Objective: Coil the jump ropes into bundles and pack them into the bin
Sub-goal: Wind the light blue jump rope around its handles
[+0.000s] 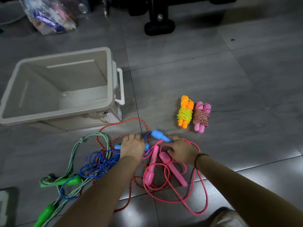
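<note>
I see my left hand (132,146) curled over one blue handle (117,146) and my right hand (182,151) pinching the thin end of the second blue handle (158,135), amid tangled jump ropes (98,163) just in front of the beige bin (54,117) (an orange bundle (185,113) and a pink bundle (201,117) lie coiled right of it).

The grey tiled floor (213,71) before me carries a beige bin (109,71) on the left and, well apart to its right, an orange bundle (185,112) just beside a pink bundle (202,117). Nearer me, blue rope (98,163), red rope (124,121), green rope (73,151) and pink rope (205,190) lie loose and tangled together; a plastic bag (49,17) and a black foot (159,27) sit farther off.
</note>
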`<action>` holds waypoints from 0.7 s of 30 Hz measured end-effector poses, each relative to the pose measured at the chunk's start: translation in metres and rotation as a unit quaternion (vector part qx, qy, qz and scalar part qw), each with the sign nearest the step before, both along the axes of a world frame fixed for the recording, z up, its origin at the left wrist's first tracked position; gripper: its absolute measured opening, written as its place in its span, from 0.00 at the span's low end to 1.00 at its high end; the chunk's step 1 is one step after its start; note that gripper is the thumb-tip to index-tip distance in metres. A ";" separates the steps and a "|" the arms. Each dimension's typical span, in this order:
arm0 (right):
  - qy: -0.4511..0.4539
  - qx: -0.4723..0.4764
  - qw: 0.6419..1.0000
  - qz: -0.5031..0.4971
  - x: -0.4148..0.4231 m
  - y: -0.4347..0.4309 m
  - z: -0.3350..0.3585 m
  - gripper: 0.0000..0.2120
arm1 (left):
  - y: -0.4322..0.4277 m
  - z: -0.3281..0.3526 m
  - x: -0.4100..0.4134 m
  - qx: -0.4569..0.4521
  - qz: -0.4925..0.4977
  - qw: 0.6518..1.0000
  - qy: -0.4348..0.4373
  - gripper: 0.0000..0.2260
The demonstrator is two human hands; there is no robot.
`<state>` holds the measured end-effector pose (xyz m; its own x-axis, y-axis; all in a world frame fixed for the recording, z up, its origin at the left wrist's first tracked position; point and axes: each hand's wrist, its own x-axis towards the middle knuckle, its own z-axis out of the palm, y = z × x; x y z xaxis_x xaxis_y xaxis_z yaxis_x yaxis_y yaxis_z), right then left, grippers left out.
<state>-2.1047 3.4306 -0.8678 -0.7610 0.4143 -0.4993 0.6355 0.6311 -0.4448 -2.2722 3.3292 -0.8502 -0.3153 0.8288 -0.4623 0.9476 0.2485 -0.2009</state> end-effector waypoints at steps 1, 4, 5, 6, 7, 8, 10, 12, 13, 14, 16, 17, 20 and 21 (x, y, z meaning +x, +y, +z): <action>0.027 -0.027 0.999 -0.023 -0.002 0.000 0.010 0.19 | -0.003 0.009 -0.002 0.024 0.038 0.999 -0.013 0.16; 0.122 -0.130 0.976 -0.129 -0.010 0.003 0.053 0.13 | -0.007 0.050 -0.011 0.125 0.092 0.987 -0.040 0.18; 0.150 -0.163 0.961 -0.164 -0.013 0.003 0.071 0.14 | -0.007 0.068 -0.015 0.149 0.082 0.985 -0.038 0.18; 0.183 -0.197 0.943 -0.195 -0.016 0.002 0.092 0.14 | -0.007 0.088 -0.020 0.165 0.066 0.984 -0.035 0.18; 0.215 -0.233 0.923 -0.218 -0.018 -0.001 0.115 0.14 | -0.007 0.109 -0.026 0.172 0.050 0.983 -0.035 0.18; 0.246 -0.267 0.902 -0.234 -0.021 -0.004 0.139 0.14 | -0.007 0.131 -0.033 0.177 0.052 0.982 -0.043 0.18; 0.297 -0.326 0.864 -0.243 -0.025 -0.013 0.190 0.13 | -0.007 0.176 -0.050 0.181 0.127 0.970 -0.102 0.16; 0.333 -0.386 0.828 -0.234 -0.029 -0.025 0.240 0.14 | -0.014 0.227 -0.062 0.194 0.292 0.880 -0.319 0.10; 0.349 -0.403 0.817 -0.220 -0.031 -0.032 0.264 0.15 | -0.020 0.256 -0.065 0.194 0.364 0.791 -0.452 0.06; 0.362 -0.408 0.813 -0.204 -0.034 -0.040 0.288 0.15 | -0.026 0.284 -0.065 0.193 0.410 0.697 -0.555 0.03; 0.396 -0.415 0.799 -0.182 -0.040 -0.058 0.339 0.16 | -0.044 0.339 -0.058 0.234 0.418 0.561 -0.675 0.04; 0.419 -0.420 0.785 -0.176 -0.042 -0.069 0.365 0.15 | -0.055 0.363 -0.052 0.269 0.393 0.527 -0.704 0.04; 0.495 -0.424 0.741 -0.162 -0.047 -0.107 0.439 0.11 | -0.090 0.420 -0.032 0.375 0.278 0.483 -0.741 0.09; 0.515 -0.414 0.733 -0.160 -0.047 -0.120 0.460 0.12 | -0.102 0.437 -0.025 0.392 0.243 0.474 -0.750 0.13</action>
<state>-2.1522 3.3101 -0.4078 -0.8407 0.5338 0.0912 -0.2505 -0.2340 -0.9394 -2.2971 3.2273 -0.4130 -0.3609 0.9294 -0.0774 -0.3296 -0.0495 0.9428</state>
